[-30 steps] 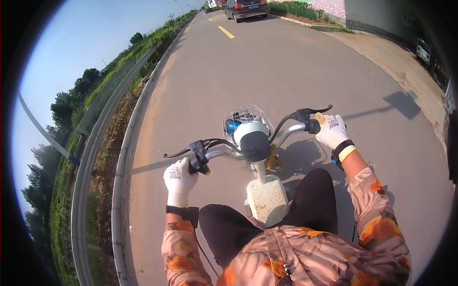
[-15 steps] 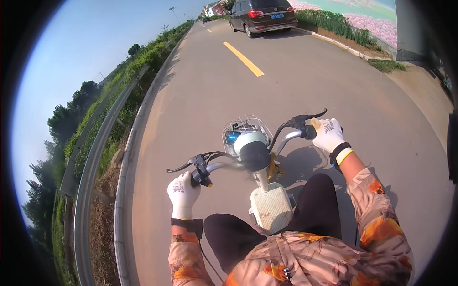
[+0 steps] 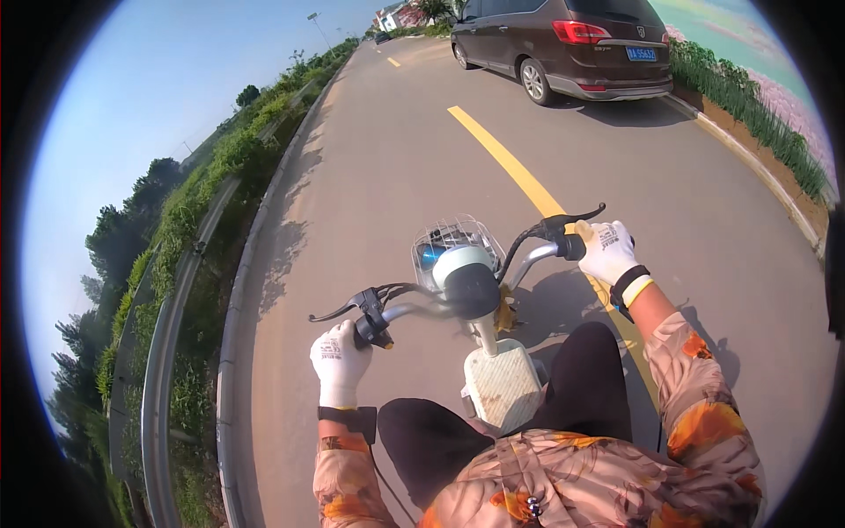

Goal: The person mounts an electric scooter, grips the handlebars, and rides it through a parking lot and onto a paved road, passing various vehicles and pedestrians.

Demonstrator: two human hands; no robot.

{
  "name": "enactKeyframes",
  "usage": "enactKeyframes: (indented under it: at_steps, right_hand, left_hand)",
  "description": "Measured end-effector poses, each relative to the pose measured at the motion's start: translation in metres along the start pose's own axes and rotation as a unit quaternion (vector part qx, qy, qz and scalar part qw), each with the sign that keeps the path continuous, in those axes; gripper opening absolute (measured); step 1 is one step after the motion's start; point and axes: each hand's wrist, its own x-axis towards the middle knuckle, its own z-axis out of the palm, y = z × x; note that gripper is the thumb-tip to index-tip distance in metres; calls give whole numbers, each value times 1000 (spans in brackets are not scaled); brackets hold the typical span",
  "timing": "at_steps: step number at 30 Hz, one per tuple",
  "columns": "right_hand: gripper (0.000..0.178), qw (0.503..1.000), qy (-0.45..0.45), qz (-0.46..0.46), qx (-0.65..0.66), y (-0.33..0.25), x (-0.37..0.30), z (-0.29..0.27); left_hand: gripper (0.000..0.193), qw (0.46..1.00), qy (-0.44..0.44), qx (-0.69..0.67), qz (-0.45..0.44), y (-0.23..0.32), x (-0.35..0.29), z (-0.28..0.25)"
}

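Observation:
I sit astride a small white scooter with a wire front basket. My left hand, in a white work glove, is wrapped round the left handlebar grip. The left brake lever stands in front of it, apart from the fingers. In a matching glove, my right hand is closed round the right handlebar grip; its brake lever is likewise untouched. Something blue lies in the basket. The undersides of both hands are hidden.
A brown minivan stands ahead on the right beside a planted kerb and a painted wall. A yellow dashed line marks the road. Along the left run a kerb, a metal guardrail and bushes. Farther ahead is a dark car.
The scooter has moved forward along the road. The minivan appears larger and farther right, and the yellow line now reaches beside the scooter. Both hands keep their hold on the grips.

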Motion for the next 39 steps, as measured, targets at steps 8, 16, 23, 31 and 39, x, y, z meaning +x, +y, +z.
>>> enactKeyframes:
  at_steps: [8, 16, 23, 31, 39]
  right_hand:
    - [35, 998, -45, -27, -21, 11, -8, -14]
    - [35, 999, -8, -27, -29, 33, -5, -23]
    - [35, 999, -14, -22, -24, 49, -14, -44]
    - [28, 999, -4, -35, -15, 62, -13, -66]
    - [27, 999, -26, -43, -13, 66, -4, -62]
  left_hand:
    - [21, 1000, -21, 8, -3, 15, -1, 3]
    - [20, 1000, -9, 13, 2, 34, 9, -12]
    - [21, 1000, 7, 5, 8, 49, 6, -31]
    - [21, 1000, -9, 14, -9, 65, 9, -51]
    - [19, 1000, -22, 17, -14, 69, 7, -46]
